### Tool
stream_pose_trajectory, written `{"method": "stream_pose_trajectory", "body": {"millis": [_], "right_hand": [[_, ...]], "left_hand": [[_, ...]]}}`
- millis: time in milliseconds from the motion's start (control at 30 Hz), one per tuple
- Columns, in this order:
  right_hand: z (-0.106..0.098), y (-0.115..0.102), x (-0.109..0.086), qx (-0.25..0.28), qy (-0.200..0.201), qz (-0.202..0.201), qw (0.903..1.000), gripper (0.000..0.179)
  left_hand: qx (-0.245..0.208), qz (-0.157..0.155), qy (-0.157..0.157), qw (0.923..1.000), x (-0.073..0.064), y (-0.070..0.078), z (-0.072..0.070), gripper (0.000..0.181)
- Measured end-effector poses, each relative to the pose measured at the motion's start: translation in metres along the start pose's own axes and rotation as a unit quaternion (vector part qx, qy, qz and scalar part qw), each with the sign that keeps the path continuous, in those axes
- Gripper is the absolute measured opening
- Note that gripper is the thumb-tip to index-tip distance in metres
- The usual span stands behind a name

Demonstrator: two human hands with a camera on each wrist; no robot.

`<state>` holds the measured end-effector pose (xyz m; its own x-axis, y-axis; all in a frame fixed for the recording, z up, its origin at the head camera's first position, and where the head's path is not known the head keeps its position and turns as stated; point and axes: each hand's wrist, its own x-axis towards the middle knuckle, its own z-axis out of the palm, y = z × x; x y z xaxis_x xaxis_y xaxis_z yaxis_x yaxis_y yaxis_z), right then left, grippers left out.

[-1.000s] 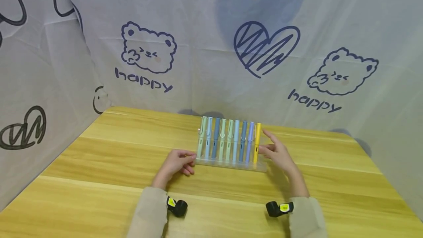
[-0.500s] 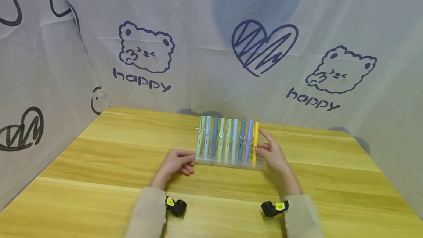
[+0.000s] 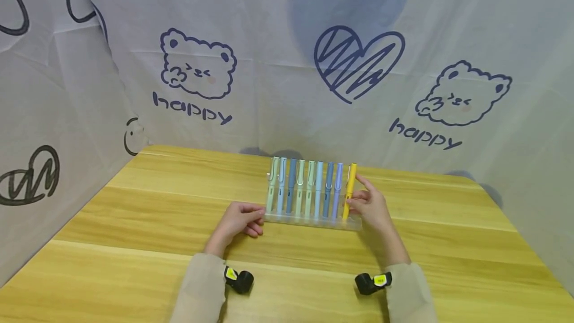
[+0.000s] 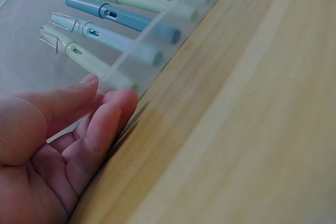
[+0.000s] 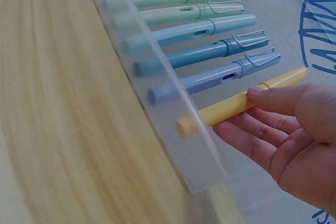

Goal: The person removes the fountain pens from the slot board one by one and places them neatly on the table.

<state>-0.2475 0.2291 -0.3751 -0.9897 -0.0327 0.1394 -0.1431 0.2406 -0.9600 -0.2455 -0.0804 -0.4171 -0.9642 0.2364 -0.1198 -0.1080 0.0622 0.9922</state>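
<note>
A clear pen stand (image 3: 314,221) on the table holds a row of upright fountain pens in greens, blues and purple. At its right end is a yellow pen (image 3: 351,186), its top leaning a little to the right. My right hand (image 3: 373,209) pinches this pen by the barrel; in the right wrist view the thumb lies over it and the pen's lower end (image 5: 186,125) is behind the stand's frosted front lip. My left hand (image 3: 241,221) pinches the stand's left front corner, beside a pale green pen (image 4: 79,51), with thumb and fingers at the lip.
The wooden table (image 3: 157,198) runs back to a white cloth (image 3: 269,88) printed with bears and hearts. More of the cloth hangs at the left and right sides. A black wrist camera (image 3: 368,283) sits at each sleeve.
My right hand has moved left from beside the yellow pen and taken hold of it. The pen's top has tipped rightward, away from the purple pen. My left hand stays at the corner.
</note>
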Motion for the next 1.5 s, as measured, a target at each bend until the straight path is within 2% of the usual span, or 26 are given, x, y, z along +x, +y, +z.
{"method": "stream_pose_trajectory", "body": {"millis": [300,500,800,867,967,1033,1100,1267,1500], "right_hand": [[-0.004,-0.008,0.0,0.004,0.041,-0.028,0.9988,0.066],[-0.006,-0.013,-0.001,-0.007,0.053,-0.035,0.998,0.063],[-0.015,-0.014,-0.004,-0.019,0.059,-0.027,0.9977,0.041],[-0.022,-0.002,0.001,-0.014,0.054,-0.042,0.9975,0.038],[-0.035,0.035,0.017,-0.008,0.051,-0.072,0.996,0.038],[-0.045,0.061,0.029,0.0,0.059,-0.085,0.9947,0.041],[-0.052,0.077,0.037,0.005,0.079,-0.079,0.9937,0.04],[-0.061,0.084,0.039,0.005,0.12,-0.053,0.9913,0.041],[-0.069,0.082,0.033,-0.003,0.131,-0.03,0.9909,0.046]], "left_hand": [[-0.006,0.005,-0.002,1.0,-0.001,0.001,0.0,0.03],[-0.008,0.003,0.0,1.0,-0.001,0.001,0.001,0.03],[-0.007,0.005,-0.001,1.0,0.001,-0.001,0.0,0.029],[-0.007,0.006,-0.002,1.0,0.001,-0.001,0.0,0.029],[-0.008,0.005,0.0,1.0,0.0,-0.001,0.0,0.029],[-0.008,0.006,-0.001,1.0,0.0,0.0,0.0,0.029],[-0.008,0.005,-0.001,1.0,0.0,0.0,0.0,0.03],[-0.005,0.005,-0.001,1.0,-0.001,0.001,0.0,0.03],[-0.005,0.006,-0.003,1.0,-0.001,0.001,0.0,0.03]]}}
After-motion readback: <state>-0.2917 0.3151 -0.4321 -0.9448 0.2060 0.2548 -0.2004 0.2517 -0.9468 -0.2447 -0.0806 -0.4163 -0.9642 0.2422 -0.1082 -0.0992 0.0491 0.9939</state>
